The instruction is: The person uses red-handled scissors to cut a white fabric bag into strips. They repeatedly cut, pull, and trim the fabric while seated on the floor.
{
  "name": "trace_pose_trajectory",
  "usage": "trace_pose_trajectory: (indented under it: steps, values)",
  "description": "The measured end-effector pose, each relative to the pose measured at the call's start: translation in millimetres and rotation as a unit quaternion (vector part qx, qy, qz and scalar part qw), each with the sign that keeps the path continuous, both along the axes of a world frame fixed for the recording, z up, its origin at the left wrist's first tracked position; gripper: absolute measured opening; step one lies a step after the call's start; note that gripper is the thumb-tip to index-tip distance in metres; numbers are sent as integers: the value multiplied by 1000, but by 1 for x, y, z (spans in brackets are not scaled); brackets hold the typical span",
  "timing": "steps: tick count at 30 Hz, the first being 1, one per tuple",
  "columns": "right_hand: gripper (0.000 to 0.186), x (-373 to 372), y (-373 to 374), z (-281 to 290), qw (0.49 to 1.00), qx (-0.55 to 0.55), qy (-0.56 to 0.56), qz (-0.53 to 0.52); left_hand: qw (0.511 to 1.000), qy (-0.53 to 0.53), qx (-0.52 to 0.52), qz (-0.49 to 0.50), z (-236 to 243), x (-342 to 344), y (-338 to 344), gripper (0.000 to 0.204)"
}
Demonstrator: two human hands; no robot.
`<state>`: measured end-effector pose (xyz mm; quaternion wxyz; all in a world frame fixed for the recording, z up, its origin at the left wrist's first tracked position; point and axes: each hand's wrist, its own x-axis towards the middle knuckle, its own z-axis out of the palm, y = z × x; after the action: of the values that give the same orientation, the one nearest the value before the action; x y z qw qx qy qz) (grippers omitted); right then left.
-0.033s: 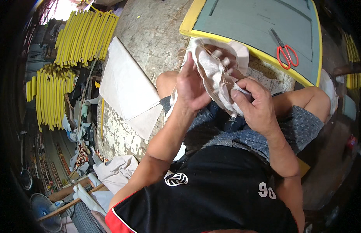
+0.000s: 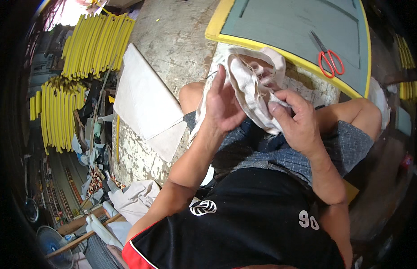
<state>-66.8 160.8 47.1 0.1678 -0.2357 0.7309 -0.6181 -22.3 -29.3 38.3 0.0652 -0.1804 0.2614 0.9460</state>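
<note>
A crumpled white cloth (image 2: 257,96) with frayed threads along its seams is held above my crossed legs. My left hand (image 2: 224,101) supports it from the left, thumb raised and fingers curled behind it, partly hidden. My right hand (image 2: 293,116) grips its lower right part, thumb pressed on the fabric. Beyond the cloth, red-handled scissors (image 2: 329,62) lie on a grey-green panel with yellow edging (image 2: 284,22). A folded white cloth (image 2: 145,103) lies left of my knee on the worn board (image 2: 172,40).
Yellow curved pieces (image 2: 94,45) hang in stacks at the left, with more at the far right. Cloth scraps (image 2: 134,201), sticks and a fan (image 2: 53,244) crowd the lower left. I sit on the board, my knees beside the panel's near edge.
The held cloth's top has shifted slightly down and right, and its folds look a little different. My left thumb has moved slightly right.
</note>
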Motion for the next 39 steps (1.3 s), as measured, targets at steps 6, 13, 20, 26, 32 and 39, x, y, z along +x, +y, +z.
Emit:
trace_pose_trajectory:
  steps: [6,13,20,26,32,39]
  values:
    - [19,-2,13,-19,998,9,-66,20,980,-72,-180,-42,-28,31,26,48]
    - [40,-16,19,-17,960,-40,-250,118,993,-30,-112,31,-24,12,33,31]
    - [43,-22,23,-29,947,-103,-298,65,987,-28,-141,-69,-29,30,41,32]
    - [46,-19,44,3,967,171,144,119,979,-90,-146,-113,-9,28,23,28]
    - [11,-17,38,1,978,117,169,21,960,-118,-195,-161,-13,27,34,37]
    - [14,-50,73,-24,938,187,279,83,907,-38,-366,-204,-1,31,-1,38]
